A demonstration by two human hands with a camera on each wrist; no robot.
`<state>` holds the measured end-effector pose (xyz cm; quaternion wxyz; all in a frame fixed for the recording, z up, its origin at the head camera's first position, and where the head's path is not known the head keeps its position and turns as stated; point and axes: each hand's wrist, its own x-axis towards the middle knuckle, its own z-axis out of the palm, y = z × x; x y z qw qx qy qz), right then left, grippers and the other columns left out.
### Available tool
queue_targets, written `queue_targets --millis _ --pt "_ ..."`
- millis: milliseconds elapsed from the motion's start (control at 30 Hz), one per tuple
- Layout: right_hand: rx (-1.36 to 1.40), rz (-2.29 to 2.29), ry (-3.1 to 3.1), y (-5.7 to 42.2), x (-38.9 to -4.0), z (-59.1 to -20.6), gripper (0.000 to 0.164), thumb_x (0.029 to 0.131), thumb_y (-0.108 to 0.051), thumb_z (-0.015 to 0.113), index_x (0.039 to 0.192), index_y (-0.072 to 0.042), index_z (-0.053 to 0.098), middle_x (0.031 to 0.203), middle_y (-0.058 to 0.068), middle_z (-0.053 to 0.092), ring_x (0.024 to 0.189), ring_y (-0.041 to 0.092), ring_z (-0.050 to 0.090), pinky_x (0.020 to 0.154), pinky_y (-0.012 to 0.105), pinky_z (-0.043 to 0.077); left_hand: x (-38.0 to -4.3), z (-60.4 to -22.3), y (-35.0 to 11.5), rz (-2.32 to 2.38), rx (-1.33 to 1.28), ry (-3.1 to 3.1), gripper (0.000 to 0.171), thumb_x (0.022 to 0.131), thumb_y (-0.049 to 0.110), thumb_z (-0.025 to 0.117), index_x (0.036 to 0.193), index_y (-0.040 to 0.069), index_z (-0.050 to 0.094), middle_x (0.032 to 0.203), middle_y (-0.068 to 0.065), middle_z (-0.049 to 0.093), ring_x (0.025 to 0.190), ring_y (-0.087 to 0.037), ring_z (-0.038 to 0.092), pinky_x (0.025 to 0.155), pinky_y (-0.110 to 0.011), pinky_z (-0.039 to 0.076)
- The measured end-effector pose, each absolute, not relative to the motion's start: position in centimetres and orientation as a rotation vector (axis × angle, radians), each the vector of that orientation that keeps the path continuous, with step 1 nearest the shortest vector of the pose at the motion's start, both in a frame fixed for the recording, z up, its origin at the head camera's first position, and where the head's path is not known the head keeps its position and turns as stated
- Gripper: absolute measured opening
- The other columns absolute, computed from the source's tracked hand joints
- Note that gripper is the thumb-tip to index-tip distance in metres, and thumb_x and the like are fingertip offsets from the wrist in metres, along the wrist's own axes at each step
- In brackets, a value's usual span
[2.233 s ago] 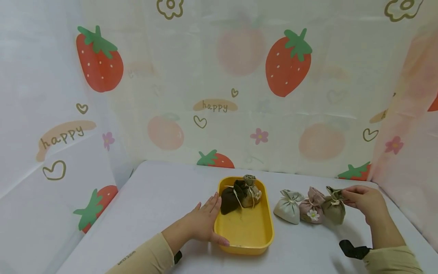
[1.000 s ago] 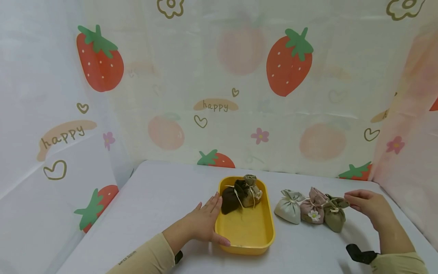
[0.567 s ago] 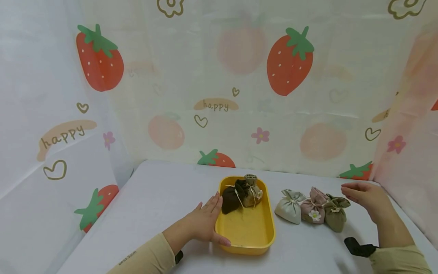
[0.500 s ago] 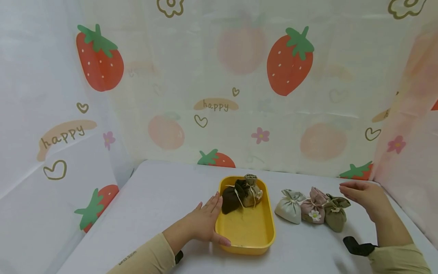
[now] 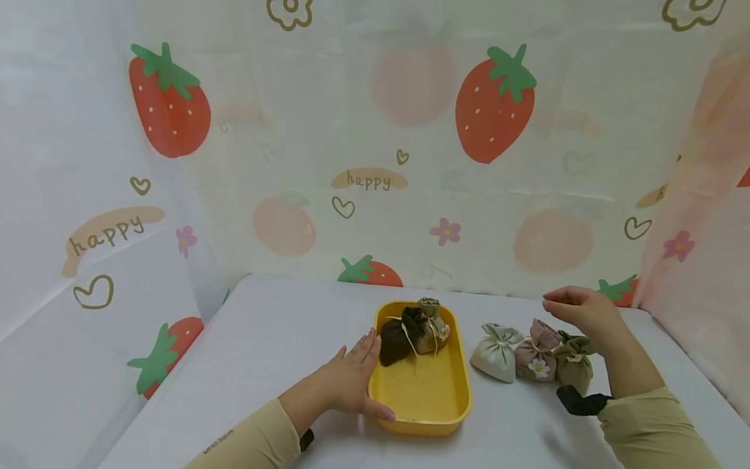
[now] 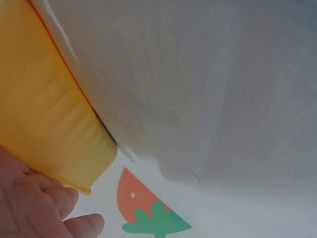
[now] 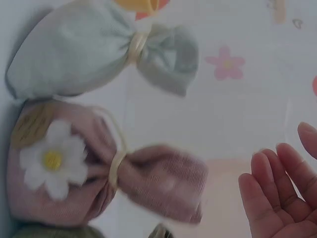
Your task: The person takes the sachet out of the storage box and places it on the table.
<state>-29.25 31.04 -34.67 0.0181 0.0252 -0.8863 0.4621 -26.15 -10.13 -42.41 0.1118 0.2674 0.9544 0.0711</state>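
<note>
Pink cloth drawstring pouch [image 5: 532, 355] on the white tabletop [image 5: 293, 339], right of the yellow plastic tray [image 5: 418, 397], between a pale mint pouch [image 5: 493, 358] and an olive pouch [image 5: 574, 371]. Right hand [image 5: 590, 317] apart from all three, fingers extended close together, gripping nothing; left hand [image 5: 348, 384] against the tray's left wall, fingers straight. Possible trouble: toppling the olive pouch with a dipping wrist or its black attachment [image 5: 580, 401]; dragging a neighbour along, because of the tight row; skidding the tray through one-sided pressure. Pink pouch's long axis near upright, gathered neck uppermost, with a slight rightward lean.
</note>
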Motion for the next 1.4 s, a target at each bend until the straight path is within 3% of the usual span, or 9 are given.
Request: queue_targets --millis 133,333,633,967,1400 --pt "0.129 1.381 -2.772 29.3 -29.8 -34.1 0.057 0.083 -0.046 0.062 0.116 0.0 0.057 0.11 0.012 0.061 0.105 0.027 0.052 0.088 0.051 0.039 -26.1 -42.4 -10.2 0.208 0.786 2.806 0.126 0.059 0.084 0.049 0.148 0.008 0.0 0.153 -0.008 -0.009 0.14 -0.02 -0.001 0.107 -0.053 0.015" --pt "0.224 1.421 -2.736 27.0 -30.7 -33.9 0.048 0.086 -0.038 0.062 0.115 0.001 0.058 0.109 0.013 0.061 0.096 0.018 0.054 0.086 0.042 0.043 -26.2 -42.4 -10.1 0.211 0.782 2.802 0.126 0.059 0.084 0.05 0.148 0.008 0.0 0.153 -0.008 -0.008 0.14 -0.02 0.0 0.107 -0.052 0.014" --pt "0.251 1.512 -2.733 23.9 -32.3 -34.1 0.042 0.085 -0.037 0.064 0.111 -0.004 0.061 0.112 0.014 0.059 0.106 0.03 0.051 0.096 0.052 0.035 -26.2 -42.4 -10.0 0.203 0.787 2.798 0.127 0.059 0.084 0.049 0.147 0.008 0.0 0.153 -0.008 -0.009 0.14 -0.021 0.0 0.107 -0.053 0.014" --pt "0.28 1.585 -2.73 20.3 -34.0 -35.0 0.037 0.087 -0.026 0.063 0.115 -0.003 0.06 0.11 0.014 0.061 0.103 0.028 0.056 0.094 0.046 0.041 -26.3 -42.3 -10.1 0.218 0.798 2.798 0.126 0.06 0.083 0.05 0.147 0.007 0.001 0.153 -0.009 -0.008 0.14 -0.02 -0.001 0.107 -0.053 0.015" --pt "0.27 1.634 -2.746 16.8 -35.2 -36.8 0.034 0.087 -0.023 0.063 0.117 -0.006 0.061 0.112 0.013 0.061 0.104 0.029 0.057 0.094 0.045 0.041 -26.5 -42.7 -10.2 0.223 0.793 2.802 0.128 0.058 0.086 0.047 0.148 0.008 0.0 0.153 -0.008 -0.007 0.14 -0.02 0.0 0.107 -0.052 0.015"
